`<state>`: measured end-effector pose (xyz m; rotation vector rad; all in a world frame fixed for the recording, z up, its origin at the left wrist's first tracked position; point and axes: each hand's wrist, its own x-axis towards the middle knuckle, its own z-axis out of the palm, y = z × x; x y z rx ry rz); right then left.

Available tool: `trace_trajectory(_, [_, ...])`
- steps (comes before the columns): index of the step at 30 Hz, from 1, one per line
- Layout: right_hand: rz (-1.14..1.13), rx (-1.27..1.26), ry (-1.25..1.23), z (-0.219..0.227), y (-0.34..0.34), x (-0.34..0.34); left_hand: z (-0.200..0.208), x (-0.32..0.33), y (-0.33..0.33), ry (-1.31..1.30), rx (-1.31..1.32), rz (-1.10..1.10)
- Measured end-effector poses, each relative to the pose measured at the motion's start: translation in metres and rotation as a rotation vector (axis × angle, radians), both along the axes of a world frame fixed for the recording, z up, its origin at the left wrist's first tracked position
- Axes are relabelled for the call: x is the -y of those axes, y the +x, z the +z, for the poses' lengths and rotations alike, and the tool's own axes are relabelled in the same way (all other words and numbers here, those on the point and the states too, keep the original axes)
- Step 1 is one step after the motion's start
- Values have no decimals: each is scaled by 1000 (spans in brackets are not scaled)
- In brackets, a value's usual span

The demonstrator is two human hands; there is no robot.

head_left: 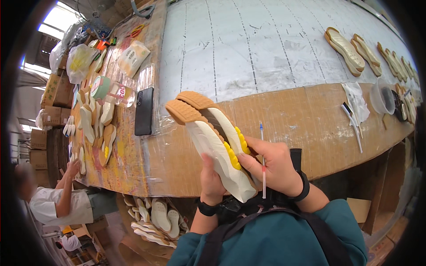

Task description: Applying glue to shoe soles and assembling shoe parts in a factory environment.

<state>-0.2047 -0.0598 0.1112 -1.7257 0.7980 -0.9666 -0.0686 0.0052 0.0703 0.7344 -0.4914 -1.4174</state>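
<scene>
Two shoe soles (213, 142), white along the sides with tan tread and yellow pieces, are held upright side by side above the table's near edge. My left hand (210, 181) is closed round the outer side of the nearer sole, low down. On the other side my right hand (276, 165) grips the pair, its thumb against the nearer sole's yellow piece (232, 155). A thin clear pen (263, 173) with a blue tip and red inside is also held in my right hand, pointing away from me. Some of my fingers are hidden behind the soles.
Brown board (293, 111) covers the near table edge. A phone (144, 111), a green-lidded jar (111, 91) and loose soles lie left. More soles (345, 52), a brush (353, 126) and a plastic tub (381, 96) are right. A filled box (155, 219) stands below; a person (62, 199) works at left.
</scene>
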Motion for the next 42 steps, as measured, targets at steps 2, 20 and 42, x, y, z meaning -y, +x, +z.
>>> trace_trajectory(2, [-59,-86,-93,-3,-1,-1,6,1,-7,48,-85,21])
trace_trajectory(20, [42,-5,211,7,-8,-4,11,-5,-25,56,455,325])
trace_trajectory(42, [98,95,73,4,-10,-13,16,7,-7,203,78,163])
